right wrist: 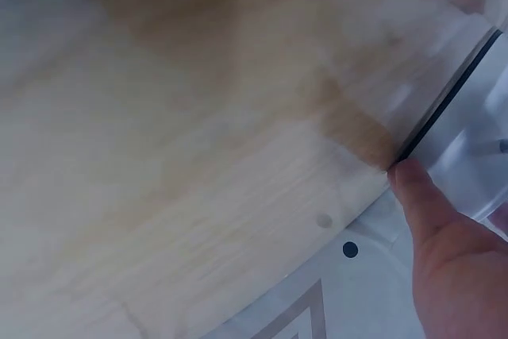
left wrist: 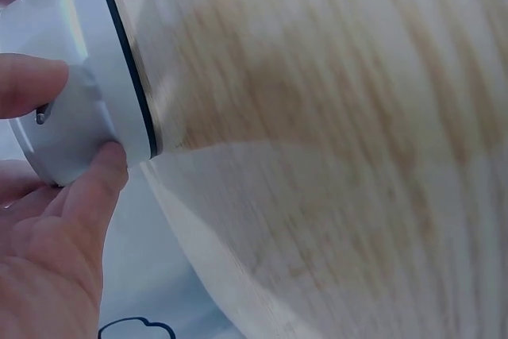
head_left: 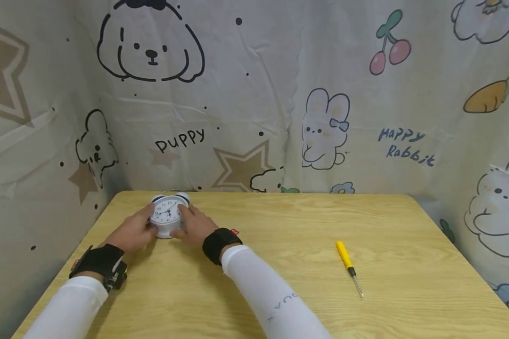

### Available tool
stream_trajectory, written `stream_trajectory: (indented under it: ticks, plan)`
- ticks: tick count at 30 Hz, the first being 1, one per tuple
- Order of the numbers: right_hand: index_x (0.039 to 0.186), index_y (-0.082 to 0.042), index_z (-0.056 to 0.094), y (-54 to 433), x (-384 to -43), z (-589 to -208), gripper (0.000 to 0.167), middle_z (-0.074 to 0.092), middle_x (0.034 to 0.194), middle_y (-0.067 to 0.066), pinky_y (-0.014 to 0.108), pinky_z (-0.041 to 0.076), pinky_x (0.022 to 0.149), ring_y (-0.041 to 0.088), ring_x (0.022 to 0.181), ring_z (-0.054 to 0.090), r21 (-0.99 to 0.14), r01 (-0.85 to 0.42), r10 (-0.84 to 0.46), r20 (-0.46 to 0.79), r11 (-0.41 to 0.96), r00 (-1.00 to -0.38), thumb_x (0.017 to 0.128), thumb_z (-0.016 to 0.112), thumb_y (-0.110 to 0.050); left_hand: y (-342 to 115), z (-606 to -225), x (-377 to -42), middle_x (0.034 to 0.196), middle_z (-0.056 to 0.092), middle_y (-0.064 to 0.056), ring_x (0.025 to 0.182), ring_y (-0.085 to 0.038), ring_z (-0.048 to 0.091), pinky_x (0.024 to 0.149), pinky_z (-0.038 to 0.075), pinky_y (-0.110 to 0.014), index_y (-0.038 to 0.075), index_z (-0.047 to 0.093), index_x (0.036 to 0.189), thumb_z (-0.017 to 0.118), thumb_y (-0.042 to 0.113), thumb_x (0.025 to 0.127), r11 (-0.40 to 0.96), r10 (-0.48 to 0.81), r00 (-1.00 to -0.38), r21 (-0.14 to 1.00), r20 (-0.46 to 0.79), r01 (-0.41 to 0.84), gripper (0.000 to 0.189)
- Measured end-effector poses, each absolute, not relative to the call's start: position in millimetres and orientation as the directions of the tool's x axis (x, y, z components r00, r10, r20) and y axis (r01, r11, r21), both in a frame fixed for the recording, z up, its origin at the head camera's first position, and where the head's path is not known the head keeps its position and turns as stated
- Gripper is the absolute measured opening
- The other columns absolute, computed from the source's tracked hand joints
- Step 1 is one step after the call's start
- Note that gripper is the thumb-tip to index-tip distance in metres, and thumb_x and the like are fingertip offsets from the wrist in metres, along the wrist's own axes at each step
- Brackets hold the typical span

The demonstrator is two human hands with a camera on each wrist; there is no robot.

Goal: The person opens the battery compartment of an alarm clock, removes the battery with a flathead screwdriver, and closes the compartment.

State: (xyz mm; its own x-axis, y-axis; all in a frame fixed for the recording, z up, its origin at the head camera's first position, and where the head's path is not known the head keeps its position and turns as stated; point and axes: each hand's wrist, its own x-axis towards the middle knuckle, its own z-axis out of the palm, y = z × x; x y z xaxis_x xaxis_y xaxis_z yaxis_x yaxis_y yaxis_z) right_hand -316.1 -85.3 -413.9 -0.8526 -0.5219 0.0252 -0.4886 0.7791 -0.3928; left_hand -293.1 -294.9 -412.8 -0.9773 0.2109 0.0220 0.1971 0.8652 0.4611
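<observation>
A white twin-bell alarm clock (head_left: 165,230) stands near the far left corner of the table, its dial facing the head camera. My left hand (head_left: 133,230) holds its left side. On the other side my right hand (head_left: 198,228) grips it, the thumb lying over the right edge of the dial. In the left wrist view, fingers press on the clock's smooth silvery-white body (left wrist: 75,136) close to a dark band. The right wrist view catches a fingertip of the right hand (right wrist: 456,267) at that same band.
A screwdriver with a yellow handle (head_left: 343,254) lies on the right half of the wood-grain table (head_left: 280,282), its metal tip toward the near edge. Printed fabric (head_left: 246,108) hangs behind the table and along its sides.
</observation>
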Motion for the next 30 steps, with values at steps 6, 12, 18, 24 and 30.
stream_trajectory:
  ticks: [6,12,18,24,30]
  plan:
    - [0.161,-0.022,0.033,-84,-314,-414,0.067,0.044,0.163,0.010,0.034,0.047,0.119,0.022,0.146,0.052,-0.372,-0.501,-0.525,0.042,0.781,-0.850,0.104,0.058,-0.046,-293,-414,-288,0.158,0.025,-0.045,0.146,-0.060,0.032,0.119,0.032,-0.071,-0.019,0.019,0.156,0.060,0.009,0.098,0.861,0.220,-0.975,0.461,0.042,0.215,0.077]
    - [0.154,-0.018,0.040,-86,-311,-414,0.064,0.050,0.156,0.012,0.030,0.055,0.108,0.022,0.132,0.062,-0.369,-0.476,-0.495,0.050,0.798,-0.868,0.102,0.060,-0.051,-288,-416,-282,0.155,0.031,-0.046,0.142,-0.059,0.039,0.114,0.039,-0.070,-0.021,0.024,0.154,0.063,0.009,0.096,0.859,0.233,-0.969,0.451,0.081,0.244,0.076]
    - [0.149,-0.016,0.041,-88,-308,-414,0.068,0.048,0.157,0.014,0.029,0.058,0.098,0.024,0.122,0.067,-0.352,-0.450,-0.458,0.065,0.821,-0.887,0.099,0.060,-0.058,-284,-419,-280,0.154,0.035,-0.045,0.140,-0.056,0.045,0.111,0.044,-0.067,-0.020,0.027,0.153,0.062,0.010,0.097,0.856,0.244,-0.964,0.444,0.103,0.264,0.072]
    - [0.148,-0.013,0.042,-86,-307,-414,0.069,0.056,0.143,0.012,0.025,0.059,0.090,0.019,0.110,0.069,-0.328,-0.467,-0.465,0.093,0.821,-0.881,0.098,0.064,-0.055,-282,-419,-278,0.151,0.042,-0.043,0.131,-0.047,0.056,0.104,0.051,-0.061,-0.019,0.029,0.153,0.063,0.012,0.097,0.858,0.254,-0.961,0.433,0.114,0.278,0.072]
    - [0.146,-0.015,0.043,-81,-310,-411,0.065,0.056,0.140,0.009,0.025,0.059,0.086,0.019,0.106,0.069,-0.334,-0.471,-0.476,0.072,0.817,-0.876,0.097,0.069,-0.049,-279,-416,-274,0.149,0.045,-0.043,0.129,-0.045,0.058,0.103,0.053,-0.059,-0.020,0.030,0.152,0.065,0.012,0.096,0.861,0.262,-0.957,0.417,0.127,0.292,0.073]
